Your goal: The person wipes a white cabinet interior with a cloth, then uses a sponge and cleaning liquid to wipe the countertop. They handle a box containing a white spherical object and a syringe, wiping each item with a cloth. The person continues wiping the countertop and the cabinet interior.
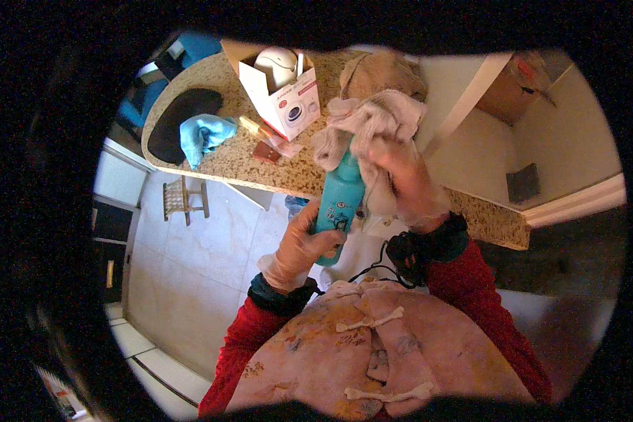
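My left hand (298,245), in a clear thin glove, grips the lower part of a teal plastic bottle (344,192) that bears writing and a printed picture. The bottle is tilted, its top pointing away from me. My right hand (409,176), gloved the same way, is closed on a crumpled whitish cloth (382,113) pressed around the bottle's upper end. The cloth hides the top of the bottle, so its cap cannot be made out. Both hands are in front of my body, at the near edge of a speckled granite counter (300,176).
On the counter stand an opened printed carton (303,108) with a white rounded device (276,66), a light blue cloth (205,136), a small dark red item (266,152) and a brown fabric item (382,74). A small woven-seat stool (182,200) is on the tiled floor. A wall (448,79) rises at right.
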The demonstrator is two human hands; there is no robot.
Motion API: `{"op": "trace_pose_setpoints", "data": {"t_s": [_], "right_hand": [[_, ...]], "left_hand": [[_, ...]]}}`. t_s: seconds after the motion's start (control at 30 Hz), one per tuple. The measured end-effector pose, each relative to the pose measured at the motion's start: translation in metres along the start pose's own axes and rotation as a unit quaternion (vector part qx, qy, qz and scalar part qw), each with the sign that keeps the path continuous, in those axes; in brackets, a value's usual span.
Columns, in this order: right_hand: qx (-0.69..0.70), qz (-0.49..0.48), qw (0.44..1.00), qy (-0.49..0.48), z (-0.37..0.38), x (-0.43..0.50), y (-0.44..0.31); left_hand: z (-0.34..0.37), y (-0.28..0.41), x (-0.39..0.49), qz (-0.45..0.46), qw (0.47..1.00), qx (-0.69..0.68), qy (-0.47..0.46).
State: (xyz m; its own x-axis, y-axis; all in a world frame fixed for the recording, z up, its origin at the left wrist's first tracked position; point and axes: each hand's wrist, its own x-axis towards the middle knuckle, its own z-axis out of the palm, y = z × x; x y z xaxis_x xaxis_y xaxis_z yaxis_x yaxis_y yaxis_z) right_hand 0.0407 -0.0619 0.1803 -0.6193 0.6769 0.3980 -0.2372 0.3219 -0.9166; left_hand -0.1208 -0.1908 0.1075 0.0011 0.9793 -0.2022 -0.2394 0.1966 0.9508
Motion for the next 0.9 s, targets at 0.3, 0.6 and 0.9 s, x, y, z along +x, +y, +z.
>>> {"op": "trace_pose_setpoints", "data": {"t_s": [0.3,0.6,0.9], "right_hand": [[0.156,0.111,0.982,0.005,0.014,0.007,-0.012],[0.128,0.114,0.979,0.113,0.034,0.008,-0.001],[0.107,0.149,0.977,0.108,0.043,0.014,0.018]], "left_hand": [[0.007,0.018,-0.007,-0.047,0.993,-0.076,-0.079],[-0.003,-0.005,-0.001,0.002,1.0,0.001,0.027],[-0.027,-0.021,0.019,0.142,0.952,0.231,0.139]]}}
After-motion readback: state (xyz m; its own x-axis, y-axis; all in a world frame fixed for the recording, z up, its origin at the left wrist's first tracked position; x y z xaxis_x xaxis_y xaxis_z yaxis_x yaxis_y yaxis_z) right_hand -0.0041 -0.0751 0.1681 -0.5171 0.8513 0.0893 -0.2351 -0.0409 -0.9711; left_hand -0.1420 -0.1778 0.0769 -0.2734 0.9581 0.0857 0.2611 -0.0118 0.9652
